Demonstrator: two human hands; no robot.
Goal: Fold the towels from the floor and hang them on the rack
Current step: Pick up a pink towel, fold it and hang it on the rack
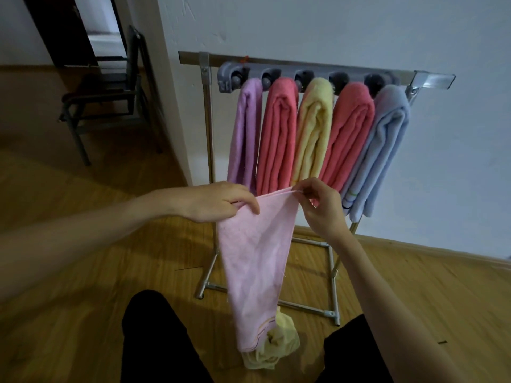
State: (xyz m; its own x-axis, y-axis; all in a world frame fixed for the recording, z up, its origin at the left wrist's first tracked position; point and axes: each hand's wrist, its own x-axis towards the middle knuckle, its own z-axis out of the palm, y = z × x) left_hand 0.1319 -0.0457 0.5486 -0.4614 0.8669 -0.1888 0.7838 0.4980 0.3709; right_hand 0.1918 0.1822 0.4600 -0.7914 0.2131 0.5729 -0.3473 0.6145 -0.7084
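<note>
A light pink towel hangs lengthwise in front of me, held by its top edge. My left hand grips the top left corner, and my right hand pinches the top right corner. Its lower end reaches a crumpled yellow towel lying on the floor between my knees. Behind stands the metal rack with a grey holder bar. Several folded towels hang from it: lilac, coral, yellow, coral and light blue.
The rack's foot frame spreads over the wooden floor right behind the held towel. A dark chair stands at the back left beside a white wall corner. My dark-trousered knees frame the bottom of the view.
</note>
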